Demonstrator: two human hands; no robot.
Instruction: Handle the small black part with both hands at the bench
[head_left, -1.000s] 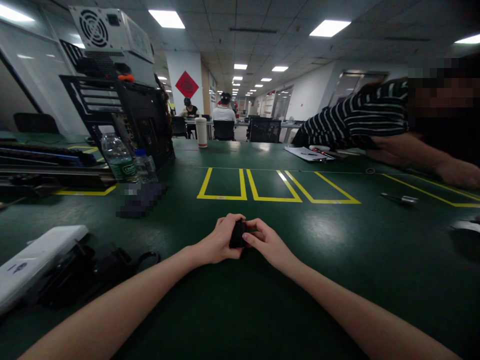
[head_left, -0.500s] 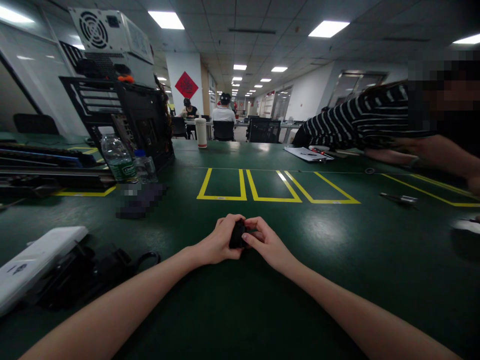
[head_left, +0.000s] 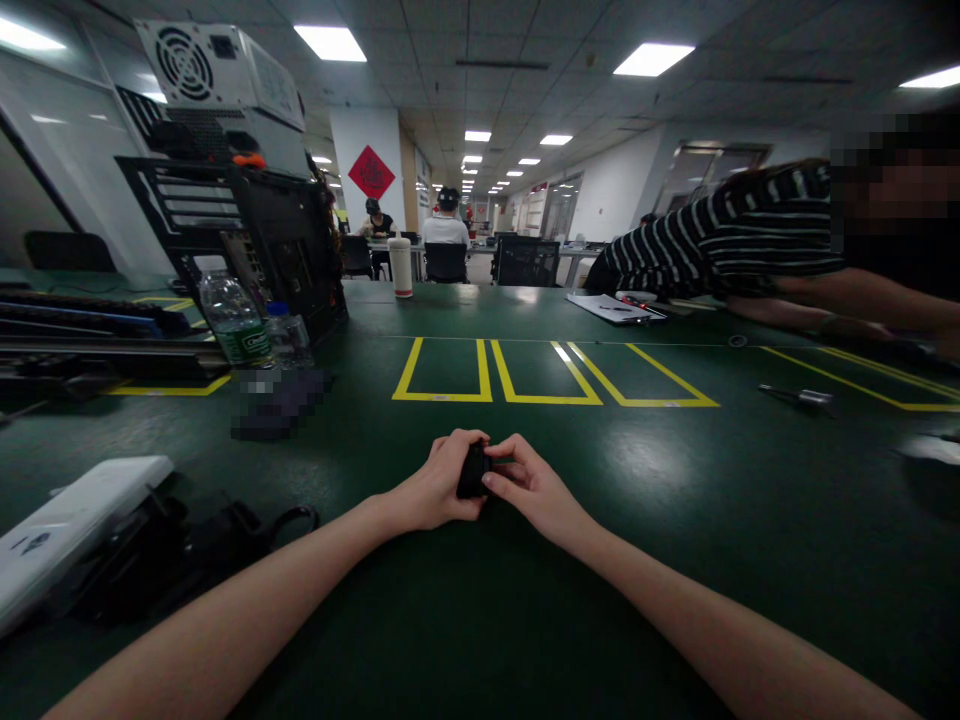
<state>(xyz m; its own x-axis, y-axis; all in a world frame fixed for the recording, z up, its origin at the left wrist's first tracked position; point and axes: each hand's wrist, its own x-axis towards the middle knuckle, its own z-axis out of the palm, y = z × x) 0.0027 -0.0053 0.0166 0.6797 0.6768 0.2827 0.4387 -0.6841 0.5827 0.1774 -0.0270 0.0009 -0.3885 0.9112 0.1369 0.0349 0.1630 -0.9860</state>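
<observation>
The black part [head_left: 471, 478] is positioned over the table [head_left: 450, 620] at the clock centre, 12 o'clock pointing away from the wearer. The left hand [head_left: 439, 487], at 9 o'clock, holds the part: fingers curl round its far side, thumb at the near side. The right hand [head_left: 536, 492], at 3 o'clock, has thumb and forefinger set narrow on the adjacent edge of the part. Contact between part and table cannot be determined. Yellow tape [head_left: 554, 400] marks the table from 11 to 2 o'clock. A white case [head_left: 97, 500] lies at 9 o'clock, black cables [head_left: 187, 545] beside it. Bottles [head_left: 244, 335] stand at 10 o'clock, a cup [head_left: 402, 268] at 11. A clipboard [head_left: 607, 309] lies between 1 and 2 o'clock, a metal tool [head_left: 808, 398] toward 3. A co-worker [head_left: 675, 240] leans over the table at 2 o'clock
</observation>
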